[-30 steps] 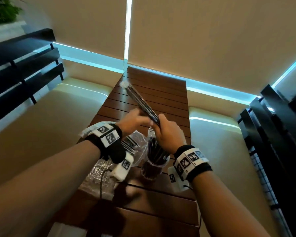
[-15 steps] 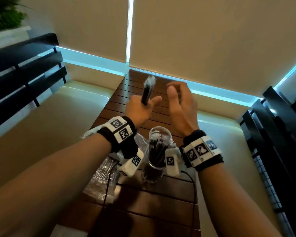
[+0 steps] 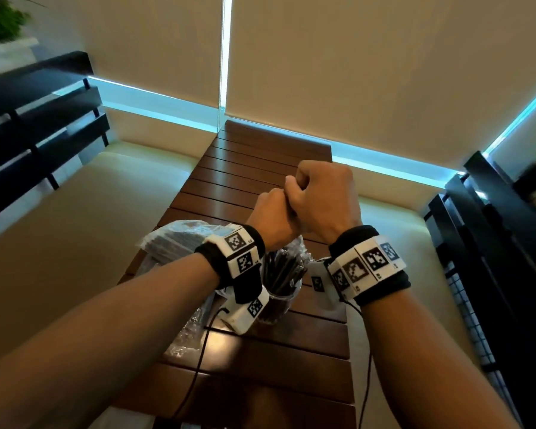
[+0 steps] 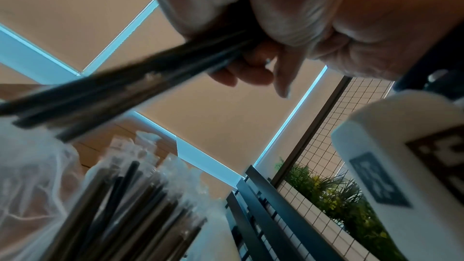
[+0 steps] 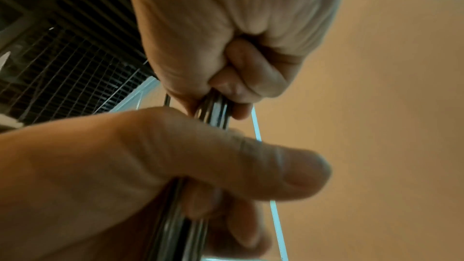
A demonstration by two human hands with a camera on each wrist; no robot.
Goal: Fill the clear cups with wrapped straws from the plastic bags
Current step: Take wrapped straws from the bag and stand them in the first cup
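Gripping one bundle of wrapped straws (image 5: 213, 110), both hands are clenched around it above the clear cup (image 3: 280, 300): the right hand (image 3: 322, 199) holds higher, the left hand (image 3: 271, 218) just below, touching it. Dark wrapped straws already stand in the cup on the slatted tabletop (image 3: 260, 168), with a crumpled plastic bag (image 3: 174, 239) just beside it on the left

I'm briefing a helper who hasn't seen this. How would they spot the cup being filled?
Start at the long slatted wooden table. Just under the two raised wrists stands the clear cup, right of the crinkled plastic bags. It alone stands upright, packed with dark wrapped straws.
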